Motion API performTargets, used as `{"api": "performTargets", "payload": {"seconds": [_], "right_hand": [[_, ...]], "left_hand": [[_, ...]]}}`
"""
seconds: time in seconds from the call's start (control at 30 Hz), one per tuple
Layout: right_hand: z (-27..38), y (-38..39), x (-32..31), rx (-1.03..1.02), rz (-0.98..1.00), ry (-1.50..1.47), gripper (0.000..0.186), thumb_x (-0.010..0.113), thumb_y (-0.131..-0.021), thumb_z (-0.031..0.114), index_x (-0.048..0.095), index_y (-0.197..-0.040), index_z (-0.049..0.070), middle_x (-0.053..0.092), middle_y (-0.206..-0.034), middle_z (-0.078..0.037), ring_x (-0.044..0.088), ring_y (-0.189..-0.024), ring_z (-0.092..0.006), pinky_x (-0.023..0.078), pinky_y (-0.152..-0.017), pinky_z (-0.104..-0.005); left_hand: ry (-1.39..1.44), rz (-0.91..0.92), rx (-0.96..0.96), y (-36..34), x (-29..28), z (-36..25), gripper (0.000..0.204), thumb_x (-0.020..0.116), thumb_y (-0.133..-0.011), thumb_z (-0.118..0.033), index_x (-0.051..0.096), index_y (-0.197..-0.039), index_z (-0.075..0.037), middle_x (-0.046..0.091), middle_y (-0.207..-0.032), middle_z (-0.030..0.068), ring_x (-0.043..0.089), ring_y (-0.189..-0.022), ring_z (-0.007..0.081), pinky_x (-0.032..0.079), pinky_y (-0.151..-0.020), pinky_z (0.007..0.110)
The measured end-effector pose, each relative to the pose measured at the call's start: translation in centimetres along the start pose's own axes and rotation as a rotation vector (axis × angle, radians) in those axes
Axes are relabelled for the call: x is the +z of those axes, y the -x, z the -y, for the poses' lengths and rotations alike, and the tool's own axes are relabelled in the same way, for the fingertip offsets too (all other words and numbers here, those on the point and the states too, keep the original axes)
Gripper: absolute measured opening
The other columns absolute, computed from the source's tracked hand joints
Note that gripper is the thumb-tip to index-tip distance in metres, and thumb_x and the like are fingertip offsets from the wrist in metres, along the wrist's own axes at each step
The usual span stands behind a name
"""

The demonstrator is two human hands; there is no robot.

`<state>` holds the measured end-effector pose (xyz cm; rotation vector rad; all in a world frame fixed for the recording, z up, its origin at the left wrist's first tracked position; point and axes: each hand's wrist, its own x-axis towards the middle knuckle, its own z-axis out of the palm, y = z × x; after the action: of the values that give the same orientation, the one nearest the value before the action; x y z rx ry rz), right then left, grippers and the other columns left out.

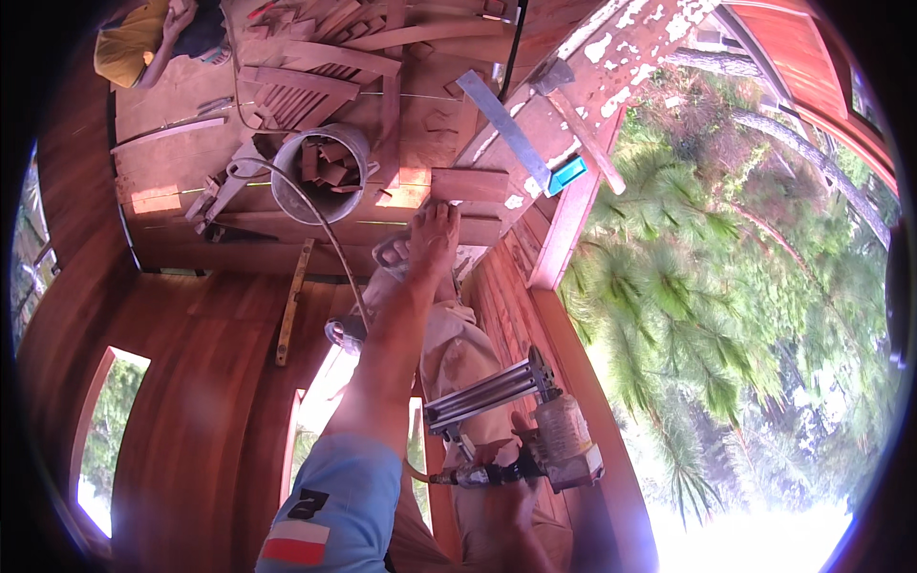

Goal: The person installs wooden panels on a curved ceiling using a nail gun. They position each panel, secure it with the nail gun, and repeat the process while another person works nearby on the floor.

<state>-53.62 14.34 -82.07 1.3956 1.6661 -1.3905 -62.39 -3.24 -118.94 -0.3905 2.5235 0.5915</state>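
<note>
My left hand (pixel 435 235) reaches forward, its fingers closed at the near edge of a short wooden board (pixel 470 185). That board lies beside the paint-flaked plank. Low in the view, my right hand (pixel 506 477) grips a pneumatic nail gun (pixel 564 430) by its handle, with the long metal magazine pointing left. The nail gun is above my lap, apart from the board. Beyond the board, a flat metal blade (pixel 506 129) with a teal handle (pixel 567 177) and a hammer (pixel 587 143) with a wooden handle lie on the flaked plank.
A bucket (pixel 320 177) of wood offcuts stands left of my left hand; a hose (pixel 334 244) runs past it. A spirit level (pixel 294 304) is nearer. Slats (pixel 315 81) are piled beyond. Another person (pixel 143 43) is at far left. Foliage shows past the right-hand edge.
</note>
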Motion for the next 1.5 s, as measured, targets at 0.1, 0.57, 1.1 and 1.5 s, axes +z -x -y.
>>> {"api": "performTargets", "payload": {"seconds": [0.1, 0.57, 1.1, 1.5], "right_hand": [[1.0, -2.6, -0.5, -0.051, 0.0, 0.009, 0.022, 0.061, -0.088, 0.015, 0.054, -0.106, 0.005, 0.06, -0.083, -0.003, 0.056, -0.072, -0.0114, 0.045, -0.062, -0.028], [0.5, -2.8, 1.9, -0.145, 0.218, 0.014, 0.023, 0.063, -0.089, 0.018, 0.055, -0.106, 0.005, 0.06, -0.083, -0.003, 0.056, -0.071, -0.0112, 0.044, -0.061, -0.0271], [6.6, 14.4, 9.6, -0.481, 0.791, 0.361, 0.022, 0.068, -0.086, 0.022, 0.061, -0.097, 0.004, 0.058, -0.079, -0.001, 0.054, -0.067, -0.0098, 0.043, -0.061, -0.0275], [6.4, 25.2, 14.1, -0.614, 1.166, 0.714, 0.041, 0.067, -0.083, 0.008, 0.053, -0.121, 0.0, 0.062, -0.1, -0.005, 0.059, -0.077, -0.0119, 0.048, -0.063, -0.0274]], "left_hand": [[-0.07, -0.018, 0.064, -0.1, 1.0, -0.7, 0.04, 0.061, -0.08, -0.015, 0.054, -0.119, -0.007, 0.053, -0.116, 0.011, 0.051, -0.111, 0.0272, 0.044, -0.091, 0.044], [0.444, -0.122, -0.015, 6.4, -6.3, 3.0, 0.024, 0.061, -0.083, -0.019, 0.054, -0.104, -0.01, 0.063, -0.098, 0.0144, 0.062, -0.097, 0.032, 0.045, -0.083, 0.047], [1.497, -0.756, -0.73, 45.9, -39.4, 12.5, 0.024, 0.065, -0.084, -0.007, 0.064, -0.106, 0.002, 0.067, -0.09, 0.0073, 0.066, -0.079, 0.0154, 0.051, -0.065, 0.025], [1.836, -1.605, -0.189, 69.9, -53.4, 4.8, 0.024, 0.064, -0.088, -0.006, 0.058, -0.11, 0.001, 0.064, -0.097, 0.0103, 0.066, -0.086, 0.0188, 0.058, -0.071, 0.033]]}}
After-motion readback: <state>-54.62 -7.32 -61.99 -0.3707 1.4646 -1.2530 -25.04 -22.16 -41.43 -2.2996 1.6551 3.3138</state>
